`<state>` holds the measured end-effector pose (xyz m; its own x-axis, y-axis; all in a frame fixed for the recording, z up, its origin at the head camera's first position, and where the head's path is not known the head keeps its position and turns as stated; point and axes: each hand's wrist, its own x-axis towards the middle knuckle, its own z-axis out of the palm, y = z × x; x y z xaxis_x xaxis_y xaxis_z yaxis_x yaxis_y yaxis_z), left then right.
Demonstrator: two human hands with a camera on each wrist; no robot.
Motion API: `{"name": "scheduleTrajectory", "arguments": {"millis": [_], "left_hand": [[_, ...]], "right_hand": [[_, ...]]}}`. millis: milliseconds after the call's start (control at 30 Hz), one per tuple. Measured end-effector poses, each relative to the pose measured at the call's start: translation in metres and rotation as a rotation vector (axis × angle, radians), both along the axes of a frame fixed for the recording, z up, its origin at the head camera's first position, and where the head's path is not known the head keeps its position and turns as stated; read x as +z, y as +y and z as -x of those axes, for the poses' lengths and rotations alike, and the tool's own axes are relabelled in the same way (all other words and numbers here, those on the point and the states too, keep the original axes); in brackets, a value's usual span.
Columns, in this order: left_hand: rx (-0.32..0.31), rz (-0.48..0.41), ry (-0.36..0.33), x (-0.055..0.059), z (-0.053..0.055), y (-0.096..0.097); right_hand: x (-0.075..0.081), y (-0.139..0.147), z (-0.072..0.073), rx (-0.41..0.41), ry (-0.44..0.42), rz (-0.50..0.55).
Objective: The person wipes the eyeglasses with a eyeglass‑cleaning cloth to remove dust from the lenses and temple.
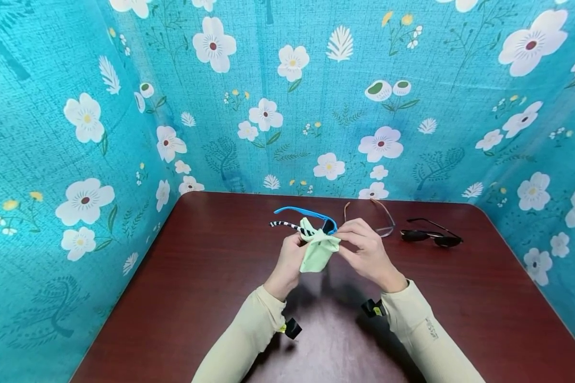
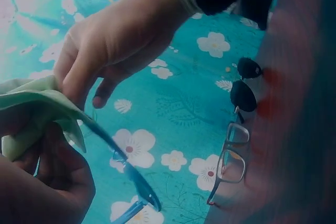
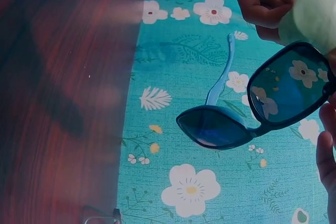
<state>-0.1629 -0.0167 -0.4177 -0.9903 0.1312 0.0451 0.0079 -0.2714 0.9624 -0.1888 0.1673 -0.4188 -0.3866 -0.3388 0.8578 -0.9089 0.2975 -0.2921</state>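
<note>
A pair of blue-framed sunglasses (image 1: 329,225) with dark lenses (image 3: 287,90) is held up over the table, one temple blue and the other black-and-white striped. A light green cloth (image 1: 319,254) wraps part of the frame and hangs below it. My left hand (image 1: 291,263) grips the cloth from the left, near the striped temple. From the right, my right hand (image 1: 366,252) pinches the sunglasses at the outer end of the frame, fingertips right beside the cloth. In the right wrist view, the cloth overlaps the upper edge of one lens.
Clear-lensed eyeglasses (image 1: 387,231) lie on the dark red table (image 1: 211,276) behind my right hand. Farther right lie black sunglasses (image 1: 431,237). A blue flowered cloth backdrop (image 1: 292,106) rises along the table's back and sides. Each wrist carries a small black camera.
</note>
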Motion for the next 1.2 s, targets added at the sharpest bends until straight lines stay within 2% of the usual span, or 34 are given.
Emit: {"name": "scheduleTrajectory", "arguments": {"millis": [333, 433, 567, 633, 700, 833, 933, 1067, 1200], "left_hand": [[0.047, -0.198, -0.044, 0.005, 0.006, -0.019], [0.032, -0.280, -0.017, 0.006, 0.007, -0.027], [-0.013, -0.417, 0.064, 0.006, 0.010, -0.035], [-0.020, -0.454, 0.087, 0.006, 0.011, -0.036], [-0.004, -0.450, 0.074, 0.007, 0.012, -0.036], [0.028, -0.320, 0.005, 0.008, 0.011, -0.028], [0.006, -0.227, -0.026, 0.009, 0.008, -0.018], [-0.037, -0.192, -0.033, 0.007, 0.005, -0.008], [0.015, -0.219, -0.013, 0.006, 0.006, -0.009]], "right_hand": [[0.003, 0.004, -0.003, -0.036, -0.038, -0.044], [0.003, 0.007, -0.002, -0.048, -0.042, -0.050], [0.003, 0.010, -0.002, -0.058, -0.050, -0.029], [0.003, 0.011, -0.002, -0.064, -0.051, -0.014], [0.003, 0.011, -0.002, -0.068, -0.052, 0.000], [0.002, 0.010, -0.002, -0.066, -0.053, 0.009], [0.001, 0.007, -0.001, -0.044, -0.049, 0.003], [0.000, 0.002, -0.001, -0.027, -0.039, -0.007], [0.000, 0.003, -0.002, -0.034, -0.047, -0.008]]}}
